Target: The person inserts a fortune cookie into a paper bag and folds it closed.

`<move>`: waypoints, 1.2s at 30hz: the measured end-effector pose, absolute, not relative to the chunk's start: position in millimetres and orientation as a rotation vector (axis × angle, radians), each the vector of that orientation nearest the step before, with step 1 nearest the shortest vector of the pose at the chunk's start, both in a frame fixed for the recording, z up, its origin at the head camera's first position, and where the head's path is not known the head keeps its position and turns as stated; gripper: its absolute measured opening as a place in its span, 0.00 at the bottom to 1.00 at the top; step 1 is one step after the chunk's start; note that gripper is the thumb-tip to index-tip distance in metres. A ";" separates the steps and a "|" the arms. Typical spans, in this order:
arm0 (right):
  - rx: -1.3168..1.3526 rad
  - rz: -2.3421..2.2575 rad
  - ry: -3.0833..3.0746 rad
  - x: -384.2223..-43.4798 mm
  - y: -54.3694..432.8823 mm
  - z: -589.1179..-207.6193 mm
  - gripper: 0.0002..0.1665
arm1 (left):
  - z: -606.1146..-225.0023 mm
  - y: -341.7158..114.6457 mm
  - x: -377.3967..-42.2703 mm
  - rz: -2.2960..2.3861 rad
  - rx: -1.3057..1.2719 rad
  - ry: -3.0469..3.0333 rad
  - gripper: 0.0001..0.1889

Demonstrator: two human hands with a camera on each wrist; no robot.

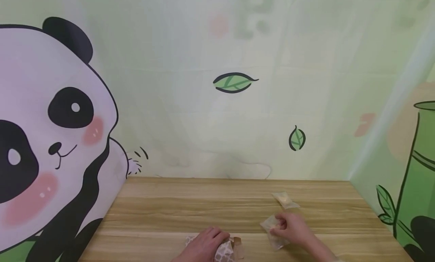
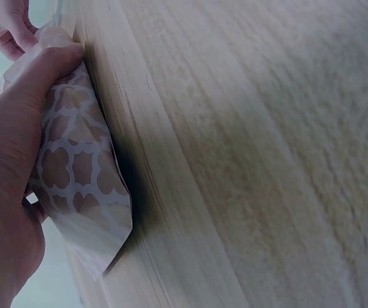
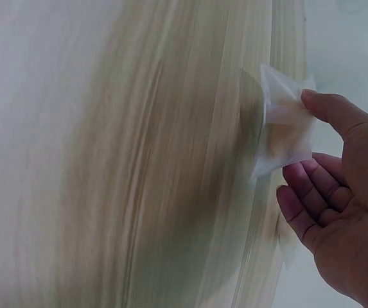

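Note:
My left hand (image 1: 205,245) grips a brown paper bag (image 1: 225,251) with a white lattice pattern, lying near the front of the table. In the left wrist view the thumb lies over the bag (image 2: 81,160), whose folded end points toward the camera. My right hand (image 1: 293,230) pinches a small translucent packet (image 1: 276,242) between thumb and fingers. Seen from the right wrist, the packet (image 3: 283,131) has something yellowish-brown inside and is held by its edge. A second similar packet (image 1: 285,200) lies on the table just beyond the right hand.
The wood-grain table (image 1: 163,209) runs back to a pale green backdrop (image 1: 176,103). A cartoon panda (image 1: 68,141) is printed on its left side, and green bamboo (image 1: 419,179) on its right.

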State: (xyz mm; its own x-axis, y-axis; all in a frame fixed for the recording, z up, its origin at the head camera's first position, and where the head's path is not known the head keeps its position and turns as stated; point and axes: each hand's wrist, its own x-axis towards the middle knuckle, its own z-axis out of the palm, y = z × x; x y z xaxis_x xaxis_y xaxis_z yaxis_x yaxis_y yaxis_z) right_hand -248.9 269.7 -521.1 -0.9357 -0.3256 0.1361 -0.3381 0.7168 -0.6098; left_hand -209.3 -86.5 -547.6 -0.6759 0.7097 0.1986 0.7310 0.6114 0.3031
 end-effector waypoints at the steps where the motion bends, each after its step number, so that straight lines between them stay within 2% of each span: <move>1: 0.550 1.063 -2.892 -247.7 268.1 -520.6 0.30 | -548.5 -86.9 -209.4 -0.565 -1.241 -2.765 0.37; 14: 0.510 1.412 -2.781 -233.7 227.2 -524.7 0.35 | -549.7 -83.9 -209.8 -0.499 -1.172 -2.760 0.41; 21: 0.511 1.523 -2.716 -227.3 199.0 -532.4 0.42 | -547.8 -81.7 -209.0 -0.512 -1.124 -2.798 0.43; 36: 0.577 1.512 -2.749 -217.7 180.9 -548.9 0.40 | -552.2 -80.4 -207.7 -0.486 -1.120 -2.752 0.45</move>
